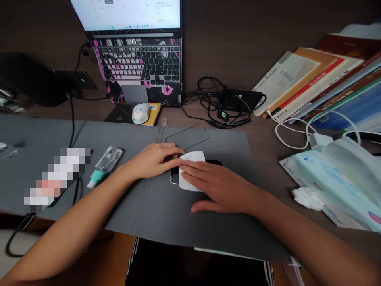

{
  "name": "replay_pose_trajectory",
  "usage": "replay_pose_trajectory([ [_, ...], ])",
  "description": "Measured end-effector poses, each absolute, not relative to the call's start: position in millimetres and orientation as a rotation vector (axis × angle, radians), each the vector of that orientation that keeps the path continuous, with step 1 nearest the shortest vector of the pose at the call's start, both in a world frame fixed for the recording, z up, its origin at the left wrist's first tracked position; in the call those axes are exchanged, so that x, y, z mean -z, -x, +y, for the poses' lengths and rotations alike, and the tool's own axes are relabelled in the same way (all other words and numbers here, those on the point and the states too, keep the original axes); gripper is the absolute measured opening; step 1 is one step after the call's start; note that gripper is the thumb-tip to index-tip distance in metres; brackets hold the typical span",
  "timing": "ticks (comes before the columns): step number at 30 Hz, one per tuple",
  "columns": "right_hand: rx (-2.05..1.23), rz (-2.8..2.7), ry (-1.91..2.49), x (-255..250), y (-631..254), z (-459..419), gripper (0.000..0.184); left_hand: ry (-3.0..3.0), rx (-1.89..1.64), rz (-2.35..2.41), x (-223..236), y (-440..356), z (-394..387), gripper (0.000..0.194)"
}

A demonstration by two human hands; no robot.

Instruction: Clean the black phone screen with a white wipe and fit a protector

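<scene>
A dark phone (174, 175) lies flat on the grey desk mat, mostly covered by a white tissue (190, 185). My right hand (220, 186) rests palm down on the tissue, fingers stretched flat and thumb spread away. At the phone's left end, my left hand (156, 159) curls its thumb and fingers around the far corner, touching the tissue's edge; a ring shows on one finger. Just beyond my hands lies a clear, black-edged screen protector (190, 135). Left of my left forearm is a clear spray bottle (108, 159) with a teal collar.
An open laptop (143, 63) stands at the back, with a mouse (141, 113) before it. Tangled black cables (220, 105) and leaning books (321, 83) are back right. A tissue pack (336, 174) and crumpled tissue (308, 198) lie right. A blurred-out object (56, 180) lies left.
</scene>
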State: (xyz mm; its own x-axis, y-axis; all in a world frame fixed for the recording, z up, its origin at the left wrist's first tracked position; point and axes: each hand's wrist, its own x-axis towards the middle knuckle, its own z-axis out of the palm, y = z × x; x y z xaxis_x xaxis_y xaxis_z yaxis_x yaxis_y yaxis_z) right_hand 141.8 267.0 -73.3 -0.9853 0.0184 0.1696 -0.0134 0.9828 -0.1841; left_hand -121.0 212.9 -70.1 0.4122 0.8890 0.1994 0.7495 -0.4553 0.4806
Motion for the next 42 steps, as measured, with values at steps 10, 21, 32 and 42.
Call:
replay_pose_trajectory([
  [10, -0.173, -2.884, 0.066, 71.9, -147.6, 274.2, 0.053, -2.371, -0.592, 1.426, 68.9, 121.3, 211.9, 0.031],
  [21, -0.187, -2.786, 0.133, 67.7, -150.1, 276.9, 0.03, -2.38, -0.563, 1.45, 68.6, 121.1, 210.9, 0.031],
  [32, -0.163, -2.823, 0.138, 67.0, -151.3, 280.1, 0.025, -2.401, -0.557, 1.449, 67.9, 121.0, 211.0, 0.03],
  [42, -0.15, -2.847, 0.088, 69.5, -152.1, 280.0, 0.027, -2.395, -0.559, 1.442, 67.9, 120.7, 211.6, 0.03],
])
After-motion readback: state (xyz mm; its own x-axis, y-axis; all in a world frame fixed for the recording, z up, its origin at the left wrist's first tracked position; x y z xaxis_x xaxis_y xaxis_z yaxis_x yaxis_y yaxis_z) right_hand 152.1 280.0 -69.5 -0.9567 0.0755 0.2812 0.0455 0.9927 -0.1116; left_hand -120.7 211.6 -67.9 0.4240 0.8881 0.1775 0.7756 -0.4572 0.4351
